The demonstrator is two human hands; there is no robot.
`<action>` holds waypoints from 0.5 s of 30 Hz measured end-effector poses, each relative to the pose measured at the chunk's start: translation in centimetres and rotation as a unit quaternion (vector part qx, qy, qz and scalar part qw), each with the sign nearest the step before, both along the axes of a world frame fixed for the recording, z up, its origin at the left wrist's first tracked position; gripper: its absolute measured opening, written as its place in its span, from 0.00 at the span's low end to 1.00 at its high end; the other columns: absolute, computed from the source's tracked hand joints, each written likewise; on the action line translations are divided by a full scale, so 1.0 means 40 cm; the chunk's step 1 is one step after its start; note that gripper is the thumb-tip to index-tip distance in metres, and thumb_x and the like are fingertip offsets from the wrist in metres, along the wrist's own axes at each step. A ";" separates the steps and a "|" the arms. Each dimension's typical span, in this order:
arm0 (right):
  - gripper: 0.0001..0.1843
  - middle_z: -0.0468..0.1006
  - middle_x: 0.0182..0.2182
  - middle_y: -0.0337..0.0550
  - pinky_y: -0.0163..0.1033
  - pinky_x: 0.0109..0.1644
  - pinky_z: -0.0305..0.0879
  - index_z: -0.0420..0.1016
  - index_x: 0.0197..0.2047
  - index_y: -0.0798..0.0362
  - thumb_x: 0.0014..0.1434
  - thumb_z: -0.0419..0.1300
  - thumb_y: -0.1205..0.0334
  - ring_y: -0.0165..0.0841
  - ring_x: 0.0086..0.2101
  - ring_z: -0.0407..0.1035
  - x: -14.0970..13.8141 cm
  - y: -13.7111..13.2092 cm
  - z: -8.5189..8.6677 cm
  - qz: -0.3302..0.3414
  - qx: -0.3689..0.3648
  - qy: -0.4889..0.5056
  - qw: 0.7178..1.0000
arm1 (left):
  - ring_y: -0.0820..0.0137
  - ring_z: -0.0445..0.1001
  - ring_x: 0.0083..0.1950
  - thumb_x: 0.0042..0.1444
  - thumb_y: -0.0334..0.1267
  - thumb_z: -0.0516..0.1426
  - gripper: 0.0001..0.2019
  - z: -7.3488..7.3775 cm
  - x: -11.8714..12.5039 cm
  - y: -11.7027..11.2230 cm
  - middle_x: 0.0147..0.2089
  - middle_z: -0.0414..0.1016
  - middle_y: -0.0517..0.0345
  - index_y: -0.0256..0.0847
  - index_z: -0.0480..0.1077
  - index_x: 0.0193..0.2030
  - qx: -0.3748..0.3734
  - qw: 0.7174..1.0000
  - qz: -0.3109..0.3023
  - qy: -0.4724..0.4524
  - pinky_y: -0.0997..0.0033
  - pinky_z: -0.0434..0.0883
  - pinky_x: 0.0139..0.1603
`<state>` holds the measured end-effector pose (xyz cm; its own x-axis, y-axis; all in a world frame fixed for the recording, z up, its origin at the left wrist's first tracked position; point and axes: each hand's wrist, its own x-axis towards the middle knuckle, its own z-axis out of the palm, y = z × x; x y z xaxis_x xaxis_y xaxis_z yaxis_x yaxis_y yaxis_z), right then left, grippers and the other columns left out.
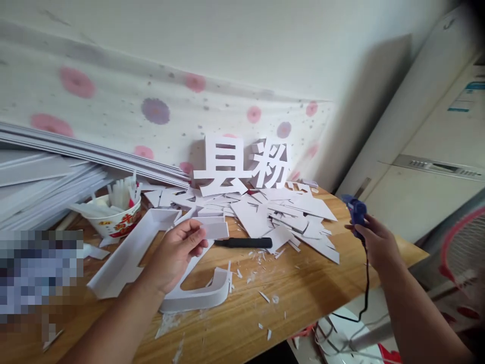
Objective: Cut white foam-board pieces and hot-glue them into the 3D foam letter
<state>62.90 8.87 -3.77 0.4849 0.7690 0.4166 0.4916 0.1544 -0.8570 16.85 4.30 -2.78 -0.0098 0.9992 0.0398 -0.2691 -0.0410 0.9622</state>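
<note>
Between the thumb and fingers of my left hand (184, 247) is a small white strip of foam board (215, 230). Under and beside that hand lies a large white foam-board letter (200, 297) with raised side walls. My right hand (377, 240) grips a blue glue gun (356, 212) by its handle, off to the right near the table's edge. From its handle a black cord (367, 288) hangs down. A black-handled knife (246, 242) lies on the table just beyond the strip; its blade end is partly hidden.
A paper bowl (113, 222) of glue sticks stands at the left, near stacked white boards (45, 177). White offcuts (280, 212) cover the back of the wooden table (303, 298). Two finished-looking white characters (223, 164) stand by the wall. A fridge (428, 141) is at right.
</note>
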 end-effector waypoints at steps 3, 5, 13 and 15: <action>0.21 0.74 0.29 0.39 0.43 0.37 0.73 0.71 0.38 0.51 0.44 0.64 0.46 0.33 0.28 0.71 -0.159 -0.009 0.011 0.111 0.022 0.064 0.991 | 0.77 0.67 0.28 0.40 0.45 0.71 0.18 0.005 0.001 -0.004 0.25 0.71 0.62 0.40 0.71 0.32 -0.016 0.998 -0.005 -0.057 0.79 0.64 0.29; 0.23 0.75 0.31 0.40 0.42 0.33 0.73 0.74 0.41 0.50 0.42 0.68 0.47 0.33 0.27 0.70 -0.286 -0.022 0.020 0.194 0.012 0.086 0.977 | 0.76 0.68 0.29 0.40 0.44 0.71 0.17 0.005 -0.003 -0.003 0.25 0.71 0.62 0.40 0.71 0.30 -0.028 0.997 -0.016 -0.072 0.79 0.64 0.30; 0.14 0.75 0.28 0.39 0.34 0.28 0.69 0.77 0.34 0.51 0.50 0.71 0.52 0.26 0.24 0.66 -0.599 -0.012 0.077 0.516 -0.009 0.149 0.843 | 0.73 0.70 0.37 0.43 0.42 0.70 0.14 -0.005 -0.031 0.018 0.35 0.75 0.60 0.40 0.75 0.33 -0.008 0.996 0.028 -0.080 0.75 0.68 0.36; 0.15 0.75 0.29 0.39 0.34 0.27 0.68 0.77 0.35 0.52 0.50 0.71 0.52 0.26 0.24 0.65 -0.613 0.008 0.059 0.531 -0.016 0.151 0.834 | 0.73 0.70 0.38 0.42 0.42 0.70 0.14 -0.007 -0.036 0.021 0.36 0.75 0.59 0.40 0.75 0.34 -0.004 0.995 0.041 -0.090 0.73 0.68 0.39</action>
<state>38.38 9.19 -1.43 -0.3971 0.8402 0.3692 -0.1457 0.3395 -0.9293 15.41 5.15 -3.05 -0.0983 0.9949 0.0213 -0.4331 -0.0621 0.8992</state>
